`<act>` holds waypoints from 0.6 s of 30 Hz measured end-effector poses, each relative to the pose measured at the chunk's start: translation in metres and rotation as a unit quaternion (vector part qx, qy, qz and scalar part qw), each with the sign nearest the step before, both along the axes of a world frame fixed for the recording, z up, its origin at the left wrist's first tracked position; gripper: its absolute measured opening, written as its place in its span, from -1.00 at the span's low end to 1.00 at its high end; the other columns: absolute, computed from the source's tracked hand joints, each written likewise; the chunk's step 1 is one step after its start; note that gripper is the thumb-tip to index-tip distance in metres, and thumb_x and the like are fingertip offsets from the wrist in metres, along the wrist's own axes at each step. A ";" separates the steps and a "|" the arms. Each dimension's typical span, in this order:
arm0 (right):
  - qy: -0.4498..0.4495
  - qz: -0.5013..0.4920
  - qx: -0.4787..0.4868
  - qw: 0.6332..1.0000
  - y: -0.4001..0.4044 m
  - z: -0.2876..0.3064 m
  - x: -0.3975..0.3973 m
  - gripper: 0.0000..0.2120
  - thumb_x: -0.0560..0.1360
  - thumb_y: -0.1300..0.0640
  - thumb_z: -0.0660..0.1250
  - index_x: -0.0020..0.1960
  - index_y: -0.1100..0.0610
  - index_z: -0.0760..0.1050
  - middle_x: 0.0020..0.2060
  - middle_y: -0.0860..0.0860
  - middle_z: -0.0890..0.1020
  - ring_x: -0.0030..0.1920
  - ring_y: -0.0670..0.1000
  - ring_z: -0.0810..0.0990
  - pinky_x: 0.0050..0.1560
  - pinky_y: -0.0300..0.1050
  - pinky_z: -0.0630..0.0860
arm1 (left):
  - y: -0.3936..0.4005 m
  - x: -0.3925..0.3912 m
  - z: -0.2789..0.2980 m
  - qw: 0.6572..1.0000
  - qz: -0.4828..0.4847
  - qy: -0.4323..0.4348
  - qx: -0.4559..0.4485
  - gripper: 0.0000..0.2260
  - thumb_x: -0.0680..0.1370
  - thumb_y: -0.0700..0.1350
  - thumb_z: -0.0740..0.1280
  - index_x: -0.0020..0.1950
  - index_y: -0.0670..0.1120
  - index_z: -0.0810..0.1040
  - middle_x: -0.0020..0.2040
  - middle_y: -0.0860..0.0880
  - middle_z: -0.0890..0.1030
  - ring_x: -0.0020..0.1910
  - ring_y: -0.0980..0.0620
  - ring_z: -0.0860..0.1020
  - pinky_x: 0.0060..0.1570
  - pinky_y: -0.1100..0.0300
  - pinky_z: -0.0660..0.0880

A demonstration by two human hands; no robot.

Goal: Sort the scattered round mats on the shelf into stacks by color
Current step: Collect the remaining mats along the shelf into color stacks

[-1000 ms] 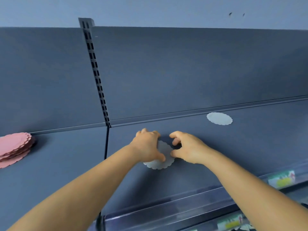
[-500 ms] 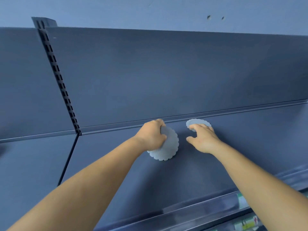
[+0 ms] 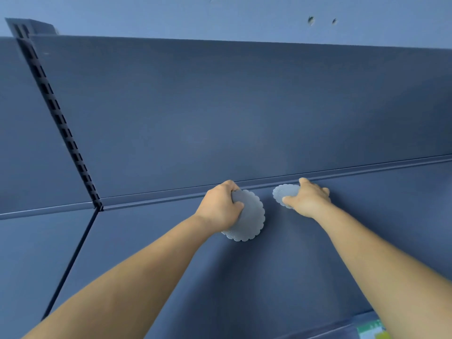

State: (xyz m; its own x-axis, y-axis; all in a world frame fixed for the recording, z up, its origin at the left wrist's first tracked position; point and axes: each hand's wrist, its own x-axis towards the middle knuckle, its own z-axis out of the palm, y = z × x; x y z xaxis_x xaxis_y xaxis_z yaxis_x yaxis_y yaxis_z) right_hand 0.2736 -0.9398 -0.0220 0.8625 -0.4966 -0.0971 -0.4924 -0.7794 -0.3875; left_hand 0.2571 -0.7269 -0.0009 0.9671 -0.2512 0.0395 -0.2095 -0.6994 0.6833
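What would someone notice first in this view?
Two bare arms reach onto a dark blue shelf. The left hand grips a pale scalloped mat at centre. Just right, near the back edge, the right hand rests on a second pale mat.

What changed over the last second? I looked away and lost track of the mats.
The left hand lifted the grey mat it was gripping flat on the shelf and now holds it tilted. The right hand let go of it, reached right and took hold of the second grey mat. The view swung right, so the pink stack is out of frame.
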 end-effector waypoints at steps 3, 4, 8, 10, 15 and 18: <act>-0.020 -0.039 0.036 0.998 0.003 0.008 0.003 -0.40 0.35 0.10 0.41 0.35 0.14 0.30 0.31 0.11 0.36 0.31 0.16 0.30 -0.05 -0.05 0.46 | 0.004 0.000 0.000 0.999 0.011 0.013 -0.029 -0.92 0.54 -0.14 0.25 0.02 -0.02 0.41 -0.19 0.04 0.47 -0.24 0.02 0.43 -0.39 0.26 0.37; -0.040 -0.042 0.051 0.997 0.004 0.009 0.003 -0.44 0.37 0.16 0.39 0.34 0.16 0.32 0.30 0.11 0.39 0.30 0.16 0.35 -0.04 -0.04 0.48 | 0.006 0.000 -0.001 0.999 0.014 0.018 -0.039 -0.92 0.55 -0.14 0.25 0.03 -0.02 0.41 -0.21 0.05 0.46 -0.26 0.04 0.43 -0.39 0.25 0.37; -0.139 0.006 0.183 0.973 0.021 0.010 -0.008 -0.71 0.50 0.26 0.23 0.18 0.13 0.54 0.09 0.06 0.59 -0.01 0.09 0.50 -0.07 -0.12 0.44 | 0.018 -0.005 0.001 0.996 0.029 0.039 -0.073 -0.89 0.58 -0.11 0.22 0.10 -0.03 0.42 -0.21 0.06 0.45 -0.20 0.02 0.44 -0.32 0.25 0.38; -0.163 0.038 0.259 0.951 0.042 0.014 -0.017 -0.73 0.53 0.24 0.20 0.15 0.07 0.57 0.03 0.01 0.58 -0.03 0.04 0.46 -0.05 -0.13 0.39 | 0.028 -0.010 0.004 0.993 0.040 0.048 -0.096 -0.88 0.59 -0.10 0.21 0.11 -0.04 0.42 -0.15 0.04 0.48 -0.15 0.01 0.46 -0.27 0.23 0.41; -0.134 0.101 0.374 0.912 0.112 0.028 -0.036 -0.73 0.55 0.19 0.14 -0.04 -0.01 0.61 -0.01 0.00 0.69 -0.03 0.08 0.62 0.03 0.00 0.57 | 0.069 -0.028 0.008 0.987 0.089 0.046 -0.128 -0.79 0.59 -0.10 0.18 0.21 -0.08 0.41 -0.08 0.02 0.50 -0.13 -0.01 0.47 -0.21 0.20 0.42; -0.113 0.135 0.413 0.893 0.160 0.035 -0.049 -0.74 0.54 0.19 0.16 -0.02 0.03 0.62 -0.04 0.04 0.71 -0.13 0.08 0.63 -0.06 -0.01 0.58 | 0.107 -0.042 0.012 0.984 0.128 0.026 -0.123 -0.77 0.59 -0.10 0.17 0.23 -0.10 0.41 0.10 -0.08 0.50 -0.08 -0.05 0.46 -0.17 0.16 0.40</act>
